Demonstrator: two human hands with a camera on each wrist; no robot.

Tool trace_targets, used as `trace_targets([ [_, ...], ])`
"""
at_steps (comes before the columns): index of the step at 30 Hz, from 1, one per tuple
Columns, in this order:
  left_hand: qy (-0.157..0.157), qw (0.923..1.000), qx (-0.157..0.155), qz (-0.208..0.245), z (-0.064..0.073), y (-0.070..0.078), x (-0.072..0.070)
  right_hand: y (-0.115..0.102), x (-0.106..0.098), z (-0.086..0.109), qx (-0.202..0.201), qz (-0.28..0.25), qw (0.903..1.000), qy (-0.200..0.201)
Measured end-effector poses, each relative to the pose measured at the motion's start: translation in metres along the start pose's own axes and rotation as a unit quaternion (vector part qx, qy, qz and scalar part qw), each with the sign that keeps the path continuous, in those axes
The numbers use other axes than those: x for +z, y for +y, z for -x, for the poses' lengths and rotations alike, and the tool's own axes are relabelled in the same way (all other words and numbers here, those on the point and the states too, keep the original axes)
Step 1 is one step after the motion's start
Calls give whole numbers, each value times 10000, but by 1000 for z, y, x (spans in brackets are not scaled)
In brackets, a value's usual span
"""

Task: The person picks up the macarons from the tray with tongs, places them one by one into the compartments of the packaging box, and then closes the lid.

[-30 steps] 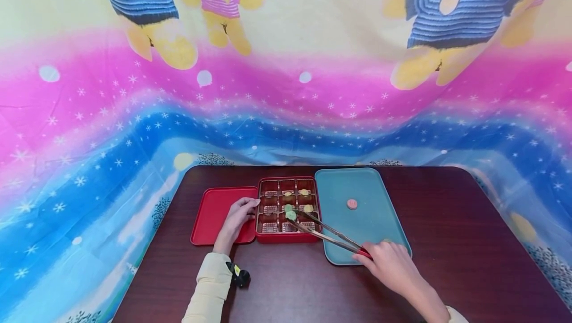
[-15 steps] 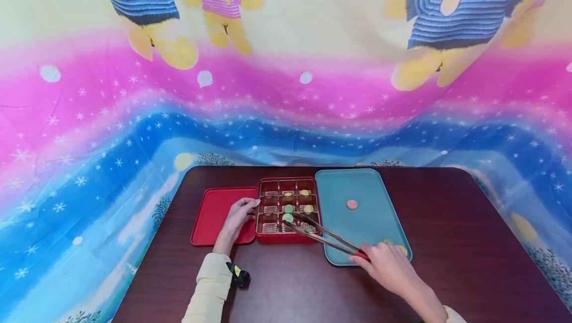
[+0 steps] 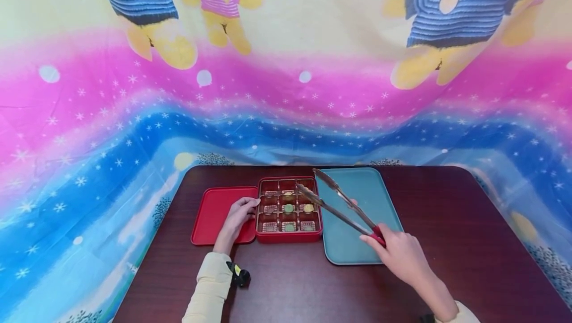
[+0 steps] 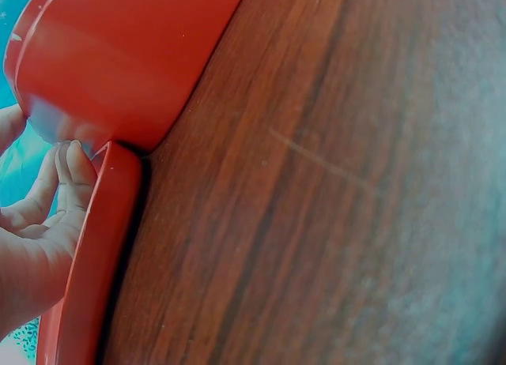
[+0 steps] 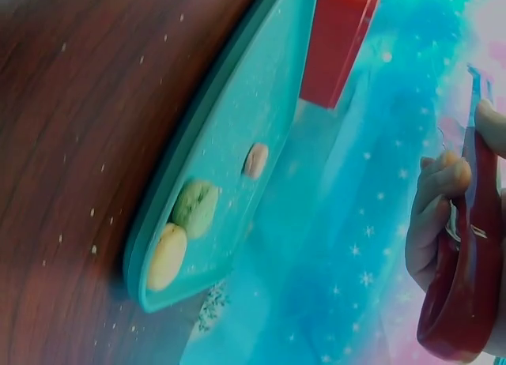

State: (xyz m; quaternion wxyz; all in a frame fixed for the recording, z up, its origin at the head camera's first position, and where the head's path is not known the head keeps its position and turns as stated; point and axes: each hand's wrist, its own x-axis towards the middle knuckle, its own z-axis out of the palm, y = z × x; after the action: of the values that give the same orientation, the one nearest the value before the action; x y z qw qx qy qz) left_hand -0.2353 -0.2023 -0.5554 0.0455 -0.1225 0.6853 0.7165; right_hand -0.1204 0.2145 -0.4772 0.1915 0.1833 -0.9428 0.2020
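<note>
Macarons (image 5: pixel 195 208), one green and one yellow, are lying close together at the near corner of the teal tray (image 3: pixel 341 248), lower left in the right-wrist view; in the head view that corner is being covered by the right hand (image 3: pixel 399 253). Tongs (image 3: pixel 335 212) are being gripped by that hand at their red handles, right of centre, with the arms standing wide and nothing being held between them. A gentle, level squeeze is probably being called for at each pick, since thin shells may be cracked by a hard pinch.

Farther up, at mid-frame, the red box (image 3: pixel 288 238) is being touched along its left wall by the left hand (image 3: pixel 238 217); whether it is being pinched cannot be told. Such steadying is likely helping the compartments to be entered squarely. Inside, boxed macarons (image 3: pixel 288 208) are sitting at front middle, centre, right of centre and back middle. Beyond, a pink macaron (image 5: pixel 255 160) is being partly hidden by a tong arm in the head view; the tips, hanging near the box's back right, are best being swung clear of the rim.
</note>
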Motion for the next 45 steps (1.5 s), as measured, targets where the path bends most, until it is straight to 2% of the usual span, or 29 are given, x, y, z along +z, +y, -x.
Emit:
trace_targets([
  [9, 27, 10000, -26, 28, 0, 2, 1, 19, -4, 0, -116, 244, 9990, 358],
  [16, 28, 10000, -37, 10, 0, 3, 1, 29, -2, 4, -292, 185, 9976, 593],
  [21, 44, 10000, -28, 67, 0, 1, 1, 33, -1, 6, -240, 192, 9969, 731],
  [39, 25, 10000, 11, 60, 0, -1, 2, 41, -3, 13, 52, 413, 9968, 687],
  [45, 65, 10000, 18, 36, 0, -2, 2, 42, -4, 16, 280, 358, 9977, 494],
])
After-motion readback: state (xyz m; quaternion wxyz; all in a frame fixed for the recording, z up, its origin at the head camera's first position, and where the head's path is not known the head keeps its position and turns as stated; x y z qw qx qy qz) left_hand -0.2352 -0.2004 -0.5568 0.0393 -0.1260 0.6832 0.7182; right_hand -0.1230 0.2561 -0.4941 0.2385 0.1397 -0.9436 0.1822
